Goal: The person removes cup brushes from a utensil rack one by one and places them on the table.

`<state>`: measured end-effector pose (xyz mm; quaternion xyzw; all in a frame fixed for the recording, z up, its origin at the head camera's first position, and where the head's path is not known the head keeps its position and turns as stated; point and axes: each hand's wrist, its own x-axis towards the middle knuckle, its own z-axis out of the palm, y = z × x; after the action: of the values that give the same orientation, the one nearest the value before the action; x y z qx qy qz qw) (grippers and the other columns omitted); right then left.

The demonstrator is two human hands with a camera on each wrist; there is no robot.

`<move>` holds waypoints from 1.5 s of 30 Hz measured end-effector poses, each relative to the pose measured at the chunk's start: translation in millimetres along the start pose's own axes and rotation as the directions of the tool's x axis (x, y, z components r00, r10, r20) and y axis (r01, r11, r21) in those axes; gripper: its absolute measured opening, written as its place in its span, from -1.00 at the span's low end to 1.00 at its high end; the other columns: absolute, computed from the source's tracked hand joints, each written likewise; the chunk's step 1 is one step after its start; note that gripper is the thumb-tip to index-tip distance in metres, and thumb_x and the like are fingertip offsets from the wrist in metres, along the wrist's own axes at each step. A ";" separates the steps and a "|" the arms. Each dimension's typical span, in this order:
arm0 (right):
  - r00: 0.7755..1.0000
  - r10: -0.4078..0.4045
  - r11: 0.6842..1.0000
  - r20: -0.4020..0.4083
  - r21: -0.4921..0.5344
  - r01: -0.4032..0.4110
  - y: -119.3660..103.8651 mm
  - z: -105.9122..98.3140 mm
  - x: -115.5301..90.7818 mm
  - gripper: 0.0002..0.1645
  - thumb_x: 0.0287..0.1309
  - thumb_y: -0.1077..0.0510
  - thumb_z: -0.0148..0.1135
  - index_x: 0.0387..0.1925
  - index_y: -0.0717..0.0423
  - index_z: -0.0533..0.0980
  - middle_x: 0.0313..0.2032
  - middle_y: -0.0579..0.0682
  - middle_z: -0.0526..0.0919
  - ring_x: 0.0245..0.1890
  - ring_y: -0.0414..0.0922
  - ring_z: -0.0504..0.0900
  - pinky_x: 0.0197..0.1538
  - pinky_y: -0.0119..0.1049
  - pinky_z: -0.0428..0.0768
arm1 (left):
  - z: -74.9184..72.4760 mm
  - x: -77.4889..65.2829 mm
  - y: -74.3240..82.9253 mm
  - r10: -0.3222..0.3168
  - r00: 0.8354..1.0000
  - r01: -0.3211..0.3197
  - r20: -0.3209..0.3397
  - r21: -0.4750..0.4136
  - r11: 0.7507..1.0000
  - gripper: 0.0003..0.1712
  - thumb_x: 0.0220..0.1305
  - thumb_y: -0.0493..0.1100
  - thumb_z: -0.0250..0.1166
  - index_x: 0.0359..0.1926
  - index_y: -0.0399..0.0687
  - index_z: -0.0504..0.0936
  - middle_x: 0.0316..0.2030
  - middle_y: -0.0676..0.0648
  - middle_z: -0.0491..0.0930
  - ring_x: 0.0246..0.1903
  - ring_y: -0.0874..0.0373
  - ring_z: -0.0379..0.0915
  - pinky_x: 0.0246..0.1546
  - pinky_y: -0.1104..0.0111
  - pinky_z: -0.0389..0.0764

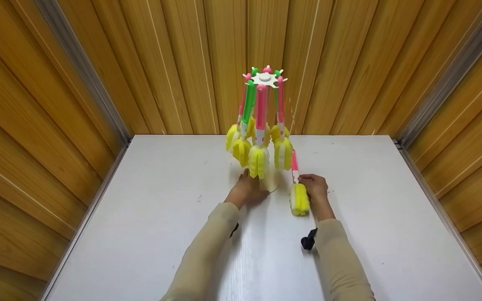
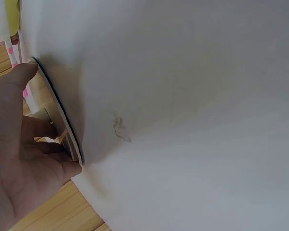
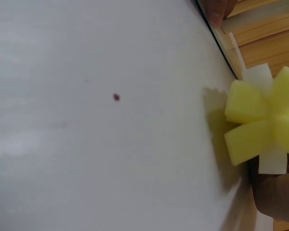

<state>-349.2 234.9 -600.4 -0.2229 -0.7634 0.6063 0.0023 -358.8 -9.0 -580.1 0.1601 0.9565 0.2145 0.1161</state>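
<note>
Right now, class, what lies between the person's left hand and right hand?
In the head view, from left hand to right hand: part of the stand's round base, some bare white tabletop, then the pink-handled sponge brush.

No text, label, brand, number or sign is legible in any view. The hanging brushes (image 1: 260, 115) at 12 o'clock present no readable lettering.

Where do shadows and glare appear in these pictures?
Head view: glare on the white table, low in the middle; left wrist view: shadow along the round base; right wrist view: shadow beside the yellow sponge, glare at the left edge.
</note>
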 end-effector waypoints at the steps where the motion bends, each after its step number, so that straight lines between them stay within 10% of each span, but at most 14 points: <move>1: 1.000 0.004 1.000 0.003 -0.002 -0.004 0.1 -0.4 -0.2 -0.61 0.31 0.11 0.34 0.08 0.25 0.63 -0.05 0.16 0.72 -0.15 -0.06 0.65 -0.05 -0.30 0.62 | 0.2 0.2 0.4 -0.006 1.000 0.006 0.002 -0.011 1.000 0.03 0.28 0.17 0.39 0.56 0.04 0.01 0.42 -0.17 0.23 0.47 -0.05 0.03 0.54 0.06 -0.01; 22: 0.999 -0.001 1.000 0.040 0.007 0.000 1.1 -4.5 -3.7 -0.57 0.36 0.07 0.28 0.16 0.22 0.59 0.07 0.18 0.66 -0.05 -0.03 0.62 0.06 -0.26 0.60 | -3.3 -3.0 5.8 -0.020 1.000 0.021 0.006 -0.034 0.999 0.05 0.26 0.14 0.43 0.57 0.11 -0.01 0.44 -0.08 0.23 0.47 -0.04 0.02 0.54 0.02 -0.03; 28: 0.989 -0.132 0.982 0.073 -0.127 0.141 -7.5 -7.0 -8.8 -0.59 0.39 0.11 0.24 0.15 0.26 0.60 0.01 0.23 0.69 -0.08 0.00 0.66 -0.03 -0.28 0.61 | -0.7 -1.4 4.0 0.004 1.000 -0.004 -0.008 -0.020 1.000 0.00 0.27 0.13 0.40 0.53 0.00 0.05 0.37 -0.18 0.29 0.45 -0.11 0.04 0.53 0.03 0.01; 35: 0.932 -0.363 0.911 0.008 -0.207 0.357 -36.6 -8.4 -21.0 -0.65 0.39 0.29 0.12 0.13 0.27 0.61 0.10 0.24 0.66 0.10 0.13 0.61 0.17 -0.06 0.56 | -0.4 -0.5 2.6 -0.002 1.000 0.002 0.004 -0.024 1.000 0.03 0.28 0.15 0.40 0.55 -0.01 0.01 0.43 -0.19 0.23 0.47 -0.10 0.04 0.53 0.04 0.04; 45: 0.795 -0.598 0.801 -0.102 -0.030 0.598 -100.6 -3.6 -54.8 -0.69 0.41 0.29 0.10 0.07 0.14 0.64 0.00 0.05 0.73 0.03 -0.10 0.67 0.13 -0.23 0.63 | 0.8 2.6 1.3 -0.029 0.999 0.029 0.022 -0.002 1.000 0.04 0.29 0.18 0.38 0.57 0.05 -0.02 0.47 -0.11 0.21 0.50 -0.05 -0.03 0.55 0.06 -0.03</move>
<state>-332.8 202.8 -491.6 -0.0025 -0.7924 0.5631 0.2345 -360.7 -6.6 -580.6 0.1482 0.9572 0.2121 0.1299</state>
